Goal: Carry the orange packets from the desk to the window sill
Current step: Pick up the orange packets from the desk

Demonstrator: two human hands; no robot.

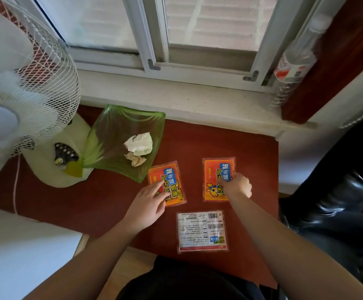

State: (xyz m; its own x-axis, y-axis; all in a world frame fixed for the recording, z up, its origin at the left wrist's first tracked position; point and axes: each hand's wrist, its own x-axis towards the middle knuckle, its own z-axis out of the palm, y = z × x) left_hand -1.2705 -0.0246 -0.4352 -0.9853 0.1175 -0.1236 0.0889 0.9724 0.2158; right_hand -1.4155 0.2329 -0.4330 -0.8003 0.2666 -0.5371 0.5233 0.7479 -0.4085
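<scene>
- Your left hand (149, 202) sits just left of the frame's centre, fingers spread and laid flat on the left orange packet (167, 182); nothing is pinched, the fingertips only press on its printed face.
- That packet lies flat on the red-brown desk (230, 139), its upper left corner just beside the lower corner of the green glass dish (120, 126).
- Your right hand (238, 185) is right of centre, fingers curled down onto the right orange packet (217, 172); whether they grip its edge or merely press on it, you cannot tell from this view.
- This second packet also lies flat on the desk, well apart from the first.
- A third packet (202, 231) lies below the two, at lower centre, white back side up, untouched by either hand.
- The pale window sill (176, 98) runs across the middle upper part of the frame, above the desk.
- A clear plastic bottle (293, 68) stands at the sill's right end, upper right.
- Crumpled tissues (138, 146) rest in the dish.
- A white fan (24, 87) fills the upper left.
</scene>
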